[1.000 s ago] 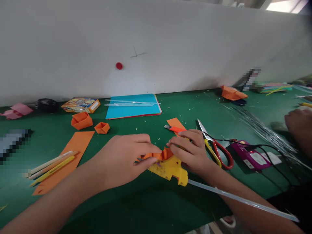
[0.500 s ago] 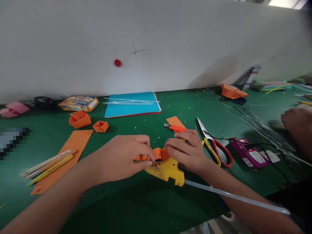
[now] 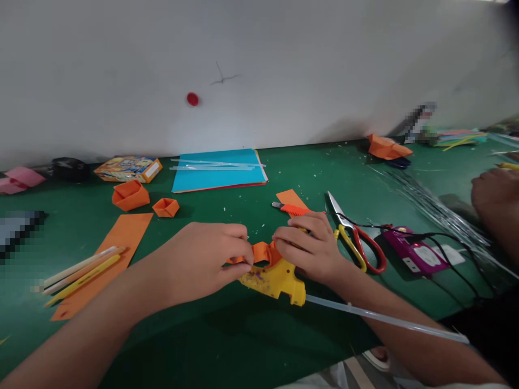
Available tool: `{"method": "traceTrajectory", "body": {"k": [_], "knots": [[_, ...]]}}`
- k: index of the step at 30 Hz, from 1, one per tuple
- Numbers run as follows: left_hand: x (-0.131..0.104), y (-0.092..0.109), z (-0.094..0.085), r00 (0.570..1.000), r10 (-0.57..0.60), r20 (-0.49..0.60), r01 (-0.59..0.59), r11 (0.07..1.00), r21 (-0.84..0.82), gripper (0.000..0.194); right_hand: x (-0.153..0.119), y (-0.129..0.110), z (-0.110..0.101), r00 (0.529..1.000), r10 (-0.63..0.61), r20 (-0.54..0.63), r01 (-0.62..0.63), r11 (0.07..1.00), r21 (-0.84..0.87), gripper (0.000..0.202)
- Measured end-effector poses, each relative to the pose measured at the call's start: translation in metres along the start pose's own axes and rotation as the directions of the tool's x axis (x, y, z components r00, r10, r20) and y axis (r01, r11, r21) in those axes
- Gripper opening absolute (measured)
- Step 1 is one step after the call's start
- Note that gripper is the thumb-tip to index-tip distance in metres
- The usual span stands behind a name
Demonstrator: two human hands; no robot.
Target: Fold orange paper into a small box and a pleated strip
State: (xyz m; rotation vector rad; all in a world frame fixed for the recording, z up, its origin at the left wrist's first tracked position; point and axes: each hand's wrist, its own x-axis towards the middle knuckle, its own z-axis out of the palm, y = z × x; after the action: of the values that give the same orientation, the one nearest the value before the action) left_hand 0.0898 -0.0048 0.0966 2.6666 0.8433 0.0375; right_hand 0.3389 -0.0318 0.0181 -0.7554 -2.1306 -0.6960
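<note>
My left hand (image 3: pixel 214 254) pinches a folded orange paper strip (image 3: pixel 265 252) between thumb and fingers. Wrapped round the handle of a yellow glue gun (image 3: pixel 275 280) is my right hand (image 3: pixel 310 246). The gun lies on its side in the air, its nozzle end hidden behind my left fingers and close to the paper. A long clear glue stick (image 3: pixel 385 320) runs out of its back, across my right forearm. Beyond my right hand lie an orange utility knife (image 3: pixel 298 209) and scissors (image 3: pixel 359 237) with red and yellow handles.
On the green table (image 3: pixel 227 335) are folded orange paper pieces (image 3: pixel 130 195), an orange strip with pencils (image 3: pixel 87 273), blue sheets (image 3: pixel 219 175), a patterned box (image 3: pixel 128 168) and a purple power socket (image 3: pixel 416 251) with black cables. Another person's hand (image 3: pixel 494 202) rests at the right.
The view has shifted slightly. Both hands keep their grip on the paper strip and the glue gun, with hardly any movement between them.
</note>
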Motion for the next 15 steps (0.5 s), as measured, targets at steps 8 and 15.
{"method": "traceTrajectory", "body": {"k": [8, 15], "knots": [[0.001, 0.003, 0.0, 0.998, 0.055, -0.023, -0.053, 0.996, 0.066, 0.019, -0.001, 0.002, 0.001, 1.0, 0.003, 0.017, -0.003, 1.0, -0.008, 0.024], [-0.015, 0.003, 0.009, 0.996, 0.064, -0.07, -0.063, 0.998, 0.024, 0.022, -0.001, -0.001, -0.002, 0.998, 0.05, 0.049, -0.05, 0.999, -0.008, 0.021]]}}
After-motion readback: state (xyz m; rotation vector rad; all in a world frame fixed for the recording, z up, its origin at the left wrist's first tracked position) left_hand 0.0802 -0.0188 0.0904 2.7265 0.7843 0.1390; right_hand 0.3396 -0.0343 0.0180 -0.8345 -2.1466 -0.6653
